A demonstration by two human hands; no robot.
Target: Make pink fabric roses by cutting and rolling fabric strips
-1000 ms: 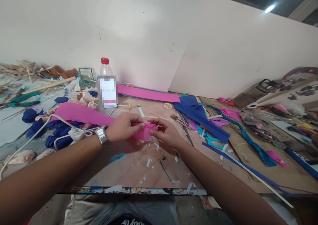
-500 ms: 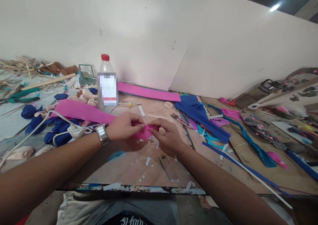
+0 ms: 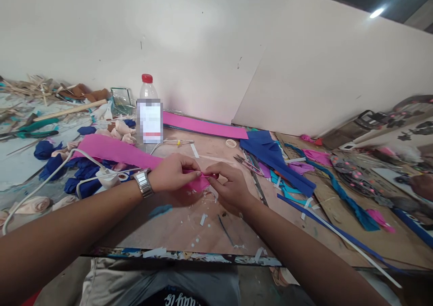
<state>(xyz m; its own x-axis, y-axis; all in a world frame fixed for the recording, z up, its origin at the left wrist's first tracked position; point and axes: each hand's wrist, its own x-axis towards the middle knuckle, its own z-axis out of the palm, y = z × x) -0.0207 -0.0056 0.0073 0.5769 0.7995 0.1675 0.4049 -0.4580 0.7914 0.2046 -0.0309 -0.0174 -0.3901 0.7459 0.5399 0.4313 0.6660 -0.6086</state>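
A long pink fabric strip point(image 3: 117, 152) runs from the pile on the left to the middle of the table, its near end between my hands. My left hand point(image 3: 174, 173), with a metal watch on the wrist, pinches this end between thumb and forefinger. My right hand point(image 3: 232, 184) pinches the same end just to the right, and the fingertips of both hands nearly meet. The cloth looks bunched or folded there, partly hidden by my fingers. Part of the strip hangs below them.
Blue and cream fabric roses point(image 3: 43, 150) and a white cable point(image 3: 37, 180) lie left. Behind stand a red-capped bottle point(image 3: 148, 89) and another pink strip point(image 3: 206, 126). Right of my hands are thread snips point(image 3: 248, 164), blue cloth point(image 3: 280, 162) and a thin white stick point(image 3: 358, 252).
My fingertips have drawn closer together on the pink strip's end, and less of it shows between them. The whole view has shifted slightly.
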